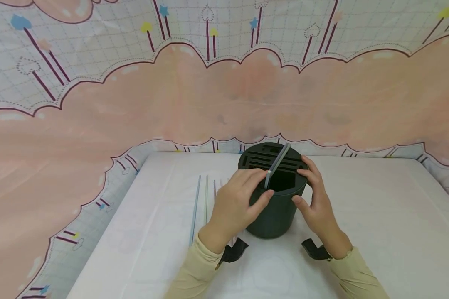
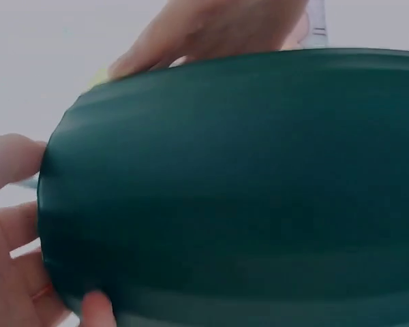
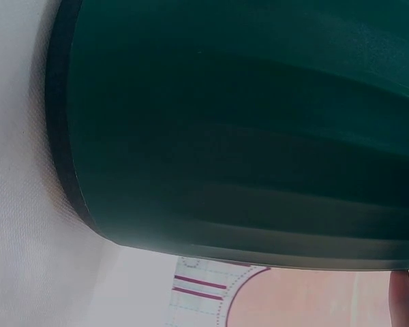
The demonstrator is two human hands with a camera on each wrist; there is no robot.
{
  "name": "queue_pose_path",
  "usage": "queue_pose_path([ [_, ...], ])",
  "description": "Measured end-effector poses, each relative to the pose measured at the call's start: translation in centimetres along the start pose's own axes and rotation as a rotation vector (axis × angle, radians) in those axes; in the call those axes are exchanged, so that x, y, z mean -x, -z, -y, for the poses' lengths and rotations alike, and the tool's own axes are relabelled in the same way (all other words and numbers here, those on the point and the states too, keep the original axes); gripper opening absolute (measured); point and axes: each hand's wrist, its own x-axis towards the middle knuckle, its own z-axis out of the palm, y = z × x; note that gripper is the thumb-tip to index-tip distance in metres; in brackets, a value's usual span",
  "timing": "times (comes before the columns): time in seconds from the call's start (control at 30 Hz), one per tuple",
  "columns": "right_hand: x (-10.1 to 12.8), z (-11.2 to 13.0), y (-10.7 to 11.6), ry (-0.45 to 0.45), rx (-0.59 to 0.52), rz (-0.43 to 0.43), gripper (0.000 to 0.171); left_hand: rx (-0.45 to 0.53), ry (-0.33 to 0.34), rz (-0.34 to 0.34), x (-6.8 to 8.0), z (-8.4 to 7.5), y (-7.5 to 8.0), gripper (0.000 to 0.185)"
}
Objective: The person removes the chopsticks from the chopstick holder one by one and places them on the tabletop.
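Note:
A dark green round holder (image 1: 271, 216) with a slotted top stands upright on the white table. My left hand (image 1: 233, 199) is over its near left rim, with thumb and fingertips at a thin grey-blue stick (image 1: 278, 159). This stick slants from the holder's opening up across the slots, and its line bends at the fingertips. On the other side, my right hand (image 1: 318, 207) holds the holder, fingers at the top rim and thumb on the near wall. In the left wrist view, the green wall (image 2: 245, 184) covers most of the picture, with both hands' fingers around its edge.
Several thin coloured sticks (image 1: 198, 203) lie on the table left of the holder, partly hidden behind my left hand. Behind the white table (image 1: 378, 216) hangs a pink and white patterned cloth (image 1: 247, 99). Black wrist mounts (image 1: 233, 251) sit below both hands.

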Motion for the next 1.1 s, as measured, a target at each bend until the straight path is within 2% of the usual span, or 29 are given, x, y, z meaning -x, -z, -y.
queue_pose_path([
  [0.17, 0.1, -0.1, -0.1, 0.003, 0.002, -0.004, 0.068, -0.147, -0.023, 0.027, 0.1, -0.6, -0.5, 0.029],
  [0.27, 0.1, -0.2, 0.0, 0.008, -0.001, -0.008, 0.068, -0.163, -0.026, 0.040, 0.2, -0.8, -0.4, 0.027],
  [0.4, 0.2, -0.3, 0.0, 0.011, -0.008, -0.006, 0.068, -0.121, -0.005, 0.058, 0.2, -0.8, -0.3, 0.025],
  [0.57, 0.3, -0.1, -0.1, 0.008, 0.000, -0.005, 0.068, 0.027, 0.046, 0.044, 0.3, -0.7, 0.1, 0.018],
  [0.67, 0.3, 0.0, -0.1, 0.006, 0.006, -0.004, 0.068, 0.210, 0.076, 0.013, 0.2, -0.7, 0.6, 0.012],
  [0.8, 0.2, 0.0, -0.1, 0.005, 0.003, -0.003, 0.068, 0.440, 0.073, -0.058, 0.0, -0.8, 1.4, 0.007],
  [1.1, 0.3, 0.1, -0.1, -0.016, 0.014, 0.001, 0.068, 0.548, -0.002, -0.245, 0.0, -0.9, 3.4, 0.019],
])
